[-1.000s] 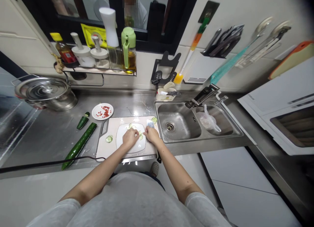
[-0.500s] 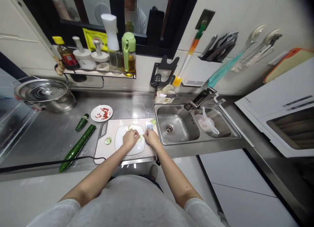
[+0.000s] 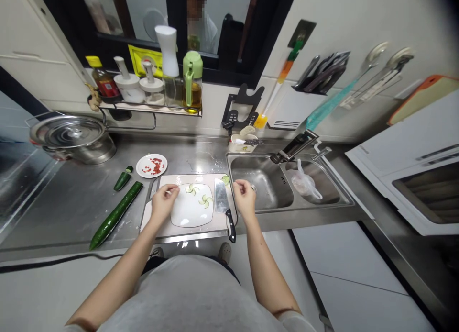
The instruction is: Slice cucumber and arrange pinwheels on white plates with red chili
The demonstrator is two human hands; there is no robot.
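Observation:
A white square plate lies on the cutting board, with two pinwheels of thin cucumber slices near its top and right side. Over the plate's left edge hovers my left hand, thumb and fingers drawn together; whatever they may hold is too small to make out. My right hand is raised at the sink's left edge, its fingers curled closed and their contents hidden. Between plate and right hand rests a kitchen knife, its black handle pointing toward me. One more cucumber slice sits at the board's upper right corner.
Left of the board lie a long cucumber and a cut cucumber piece. Behind is a small plate with red bits. A lidded steel pot stands far left; a double sink is at right.
My hands have parted from over the plate, the left going left and the right going right past the knife. The cucumber pinwheels and the whole knife now show.

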